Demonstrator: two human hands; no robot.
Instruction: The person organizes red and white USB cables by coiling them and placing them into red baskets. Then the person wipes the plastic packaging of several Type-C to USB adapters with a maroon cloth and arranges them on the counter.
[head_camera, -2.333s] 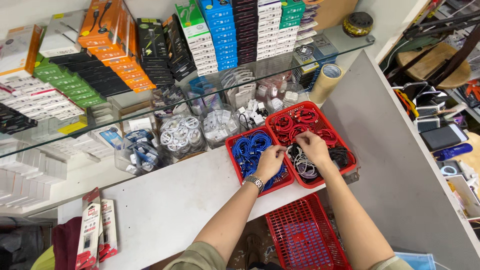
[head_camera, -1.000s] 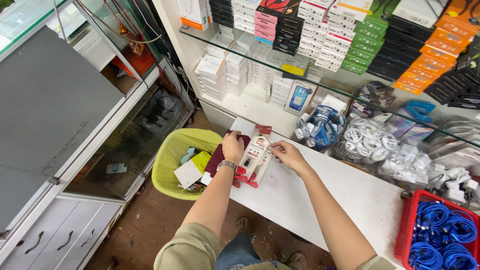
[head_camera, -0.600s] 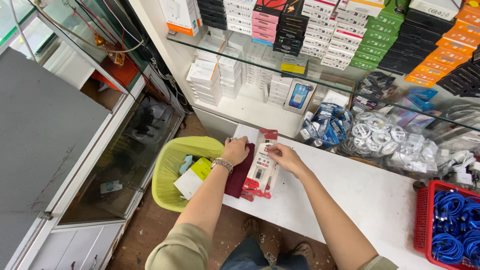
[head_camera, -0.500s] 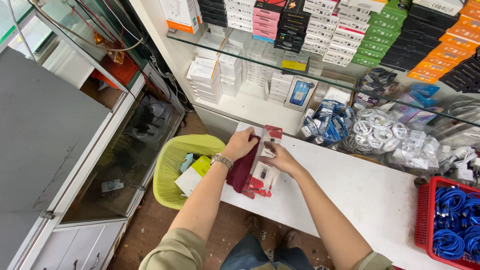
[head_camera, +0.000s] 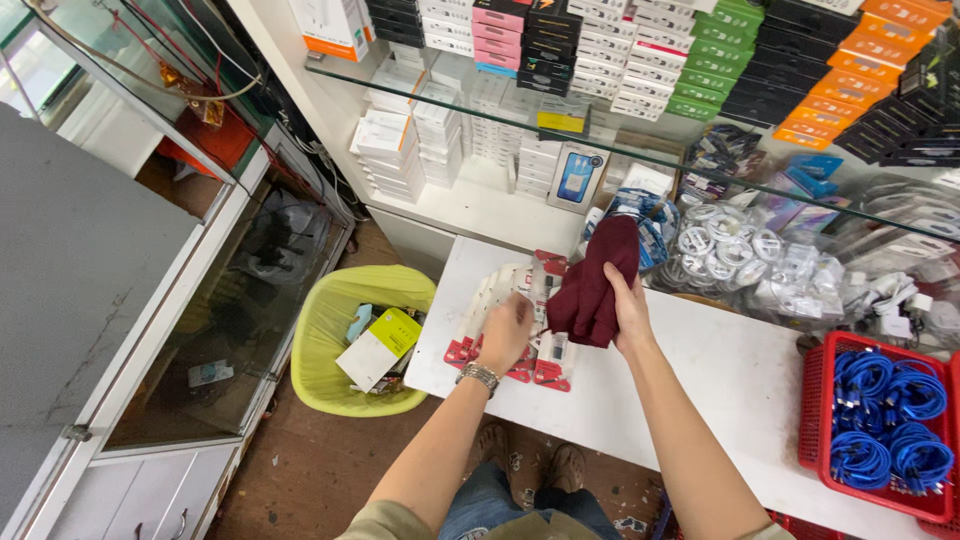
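At the centre of the frame the right hand (head_camera: 628, 312) is clenched on a dark maroon folded cloth (head_camera: 596, 278), lifting it clear of the white desk (head_camera: 720, 390) so that the cloth hangs from the fingers just above the desk's far edge. Just to the left of it, the left hand (head_camera: 506, 332), with a metal watch (head_camera: 480, 377) on its wrist, lies on a fanned row of flat white retail packs with red ends (head_camera: 490, 300); its fingers are curled over the packs, but whether they grip one or only press down cannot be told. The packs lie at the left end of the desk, touching one another, with the cloth just beside them on the right.

Lower left of the hands, on the floor beside the desk, stands a yellow-green plastic bin (head_camera: 330, 340) with cartons and wrappers in it. At the right edge of the frame a red plastic basket (head_camera: 812, 420) on the desk holds coiled blue cables (head_camera: 885, 415). Behind the desk, in the upper right, clear bags of coiled white cables (head_camera: 740, 255) lie under a glass shelf (head_camera: 640, 150) stacked with small coloured boxes.
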